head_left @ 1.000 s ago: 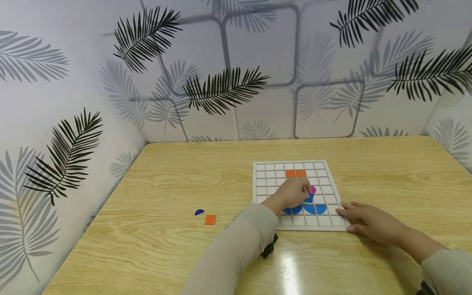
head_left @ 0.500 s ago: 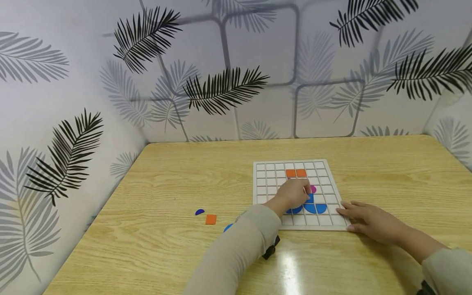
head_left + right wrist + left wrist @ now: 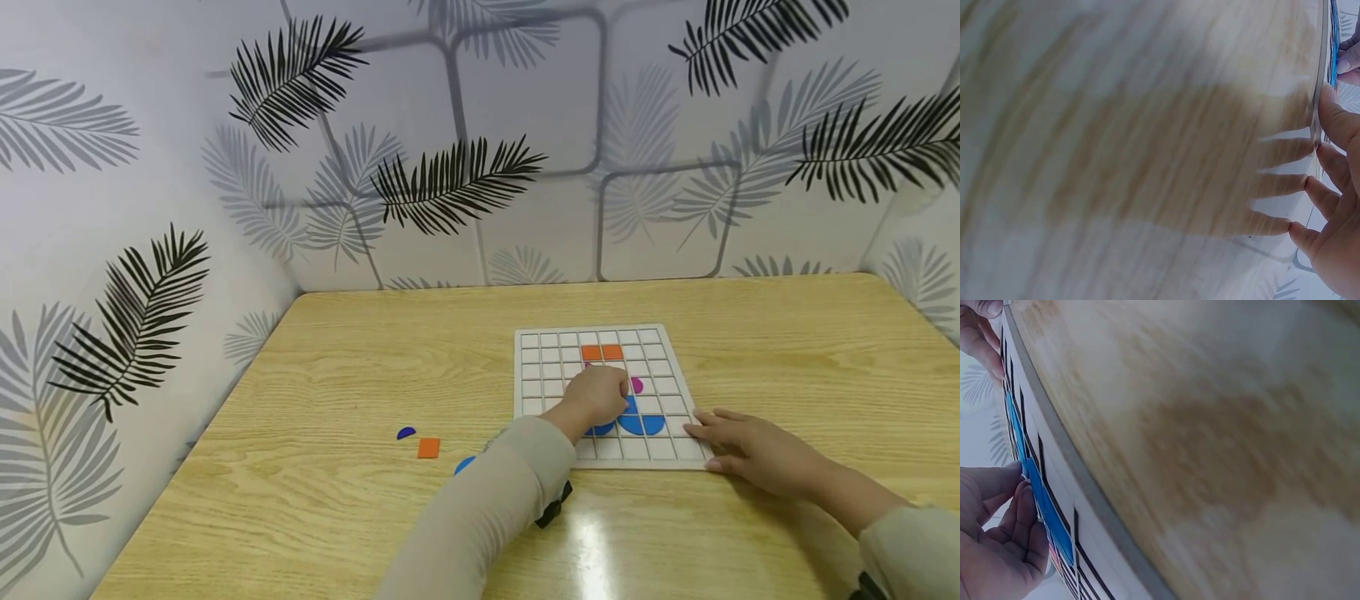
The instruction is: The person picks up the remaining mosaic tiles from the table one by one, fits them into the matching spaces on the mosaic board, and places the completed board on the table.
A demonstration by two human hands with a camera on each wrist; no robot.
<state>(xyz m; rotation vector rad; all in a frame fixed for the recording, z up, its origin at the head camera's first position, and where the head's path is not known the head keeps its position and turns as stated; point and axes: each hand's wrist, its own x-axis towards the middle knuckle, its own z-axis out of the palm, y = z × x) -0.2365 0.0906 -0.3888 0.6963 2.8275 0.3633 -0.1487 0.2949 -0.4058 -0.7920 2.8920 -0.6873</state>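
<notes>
A white grid board (image 3: 663,367) lies on the table. My left hand (image 3: 596,393) reaches over its middle, thumb and fingertips pinched at a small blue square tile (image 3: 632,406). In the left wrist view, thumb and curled fingers meet right at the blue pieces (image 3: 1047,512). Just below the tile lies a blue half-round piece (image 3: 641,425); another blue rounded piece (image 3: 602,429) is partly hidden by the hand. A magenta round piece (image 3: 637,385) shows beside the fingertips. My right hand (image 3: 757,450) rests on the board's near right corner, fingers loosely extended and thumb at the edge.
Two orange squares (image 3: 602,352) sit in the board's upper rows. Left of the board, on the wooden table (image 3: 360,358), lie a dark blue half-round piece (image 3: 406,432), an orange square (image 3: 428,448) and a blue piece (image 3: 464,464) partly behind the left sleeve. A patterned wall stands behind.
The blue square tile, tilted in the left fingers a second ago, now lies flat and lined up on the grid. The left hand has lowered slightly onto it. The right hand stays put.
</notes>
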